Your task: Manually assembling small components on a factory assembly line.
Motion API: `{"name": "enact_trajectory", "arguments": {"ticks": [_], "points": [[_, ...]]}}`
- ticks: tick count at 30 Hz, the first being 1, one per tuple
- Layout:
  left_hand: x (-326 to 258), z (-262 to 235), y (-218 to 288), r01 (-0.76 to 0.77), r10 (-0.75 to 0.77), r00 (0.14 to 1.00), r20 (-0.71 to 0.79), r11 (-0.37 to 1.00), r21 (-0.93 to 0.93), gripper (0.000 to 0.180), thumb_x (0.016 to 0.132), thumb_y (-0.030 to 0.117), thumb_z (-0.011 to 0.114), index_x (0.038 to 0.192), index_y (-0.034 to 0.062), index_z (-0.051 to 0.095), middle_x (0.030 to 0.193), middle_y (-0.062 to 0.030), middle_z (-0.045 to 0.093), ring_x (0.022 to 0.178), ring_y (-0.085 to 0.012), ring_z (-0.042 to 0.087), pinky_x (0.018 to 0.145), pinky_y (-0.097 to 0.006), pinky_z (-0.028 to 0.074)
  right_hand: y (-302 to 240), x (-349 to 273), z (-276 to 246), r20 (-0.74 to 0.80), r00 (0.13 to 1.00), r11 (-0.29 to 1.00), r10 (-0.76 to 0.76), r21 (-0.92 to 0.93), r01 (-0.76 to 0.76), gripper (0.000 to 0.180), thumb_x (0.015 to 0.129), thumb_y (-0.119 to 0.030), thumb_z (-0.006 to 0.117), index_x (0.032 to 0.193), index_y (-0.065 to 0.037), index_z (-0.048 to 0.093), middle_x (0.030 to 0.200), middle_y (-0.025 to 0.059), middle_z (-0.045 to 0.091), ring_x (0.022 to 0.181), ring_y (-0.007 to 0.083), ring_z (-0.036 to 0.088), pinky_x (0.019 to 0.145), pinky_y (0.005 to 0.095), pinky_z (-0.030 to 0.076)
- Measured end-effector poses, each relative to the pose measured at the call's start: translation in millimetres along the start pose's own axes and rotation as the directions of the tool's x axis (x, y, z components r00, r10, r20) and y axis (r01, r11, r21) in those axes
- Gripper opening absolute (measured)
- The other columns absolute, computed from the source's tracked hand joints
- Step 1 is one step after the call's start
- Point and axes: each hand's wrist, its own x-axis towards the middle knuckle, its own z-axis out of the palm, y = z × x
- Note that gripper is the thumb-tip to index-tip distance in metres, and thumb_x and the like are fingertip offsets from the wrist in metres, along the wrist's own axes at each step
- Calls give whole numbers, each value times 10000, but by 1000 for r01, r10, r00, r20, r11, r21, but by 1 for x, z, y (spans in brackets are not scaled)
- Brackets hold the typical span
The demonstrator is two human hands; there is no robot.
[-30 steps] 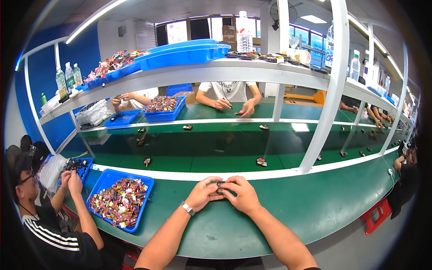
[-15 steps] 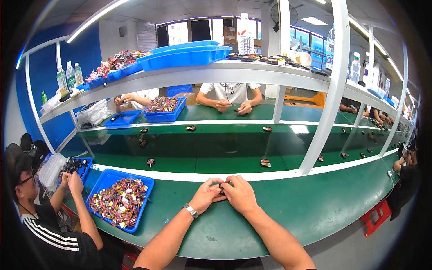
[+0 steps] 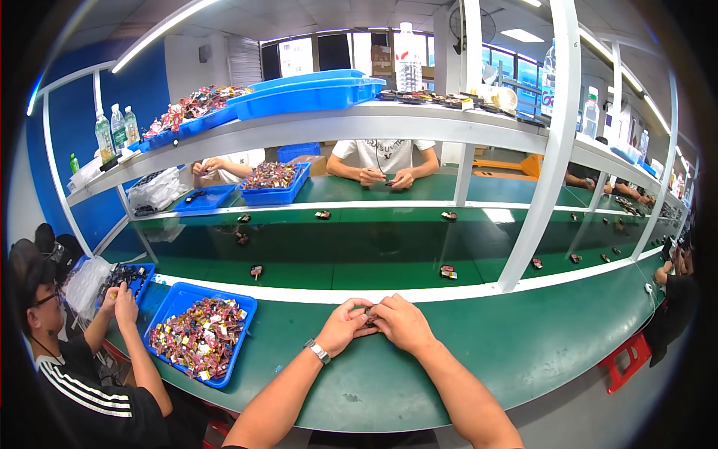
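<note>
Pinching together over the smooth green bench top [image 3: 464,352], the left hand [image 3: 342,326] and right hand [image 3: 402,323] clamp a small dark part [image 3: 369,312], mostly hidden by fingers.

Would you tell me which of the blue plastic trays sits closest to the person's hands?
The blue plastic tray of colourful small parts on the green bench, just left of the left hand; the other trays sit farther away.

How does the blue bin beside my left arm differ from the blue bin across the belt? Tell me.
The near blue bin sits on the bench edge by the left hand; the far blue bin sits across the belt, before another person. The near blue bin looks larger in view, its small parts spread out; the far blue bin's are heaped. Both hold small mixed-colour parts.
</note>
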Motion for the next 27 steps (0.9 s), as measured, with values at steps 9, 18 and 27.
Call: {"name": "enact_trajectory", "arguments": {"ticks": [9,18,27], "points": [[-2,-4,3,-4,5,999,43,1000,-19,293,964,-10,489,1246,60,449,1191,-109,609,1112,-199,603,997,-385,509,0,-1,-3,43,984,977,174,114,-178,74,794,-148,727,859,-112,729,1049,45,578,1064,236,542,878,359,495],[-1,-8,1,-25,25,992,123,1000,3,382,909,-62,541,1261,40,430,1217,-128,589,1124,-199,591,1025,-389,491,4,-4,2,101,968,943,229,223,-247,107,828,-168,678,867,-76,716,1221,65,578,1184,257,508,982,372,455],[-1,-6,1,-23,12,991,130,997,79,340,947,-32,503,1266,62,437,1214,-108,584,1134,-193,585,1008,-392,503,8,-6,2,149,959,924,243,264,-275,134,835,-188,673,878,-66,708,1211,77,585,1200,268,499,1012,372,426]]}}
